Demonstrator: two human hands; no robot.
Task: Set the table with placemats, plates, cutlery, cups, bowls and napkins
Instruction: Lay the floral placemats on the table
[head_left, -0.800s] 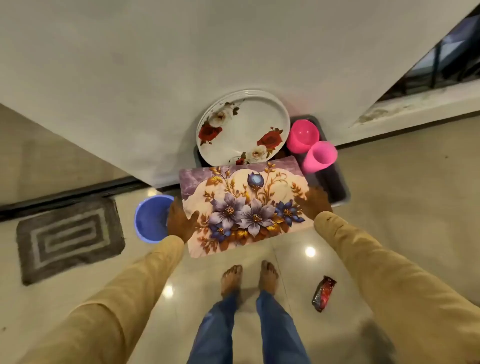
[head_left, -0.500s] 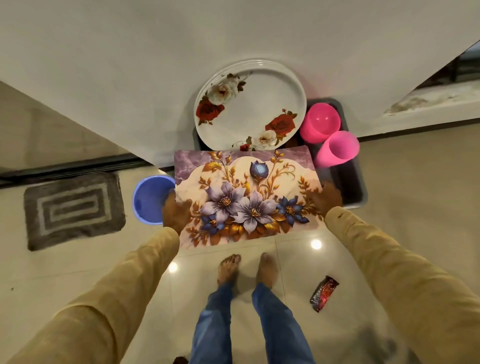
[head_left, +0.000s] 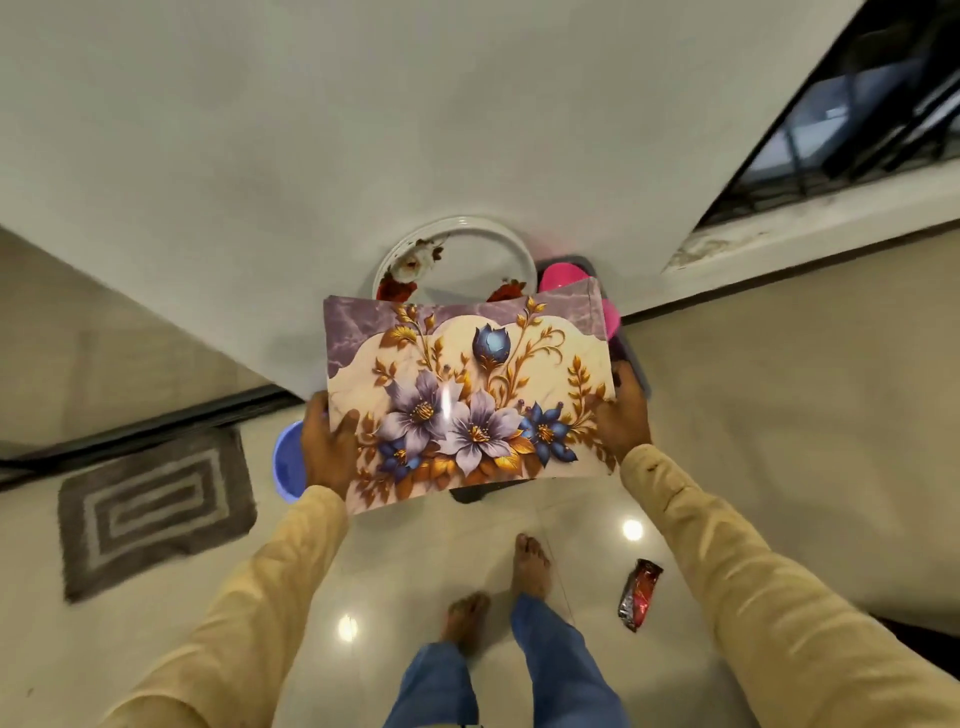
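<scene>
The placemat is being held level at both ends.
Its ends are being gripped by the fingers of the left hand and right hand, probably to keep it unbent.

I am viewing a home interior. The indicators are as follows. Glossy floor tiles are reflecting bright light spots. A grey patterned door mat is lying at a dark threshold on the left. A barred window is showing at far right in the plain white wall. A floral plate and pink cups are sitting at floor level, and the person is standing on bare feet.
</scene>
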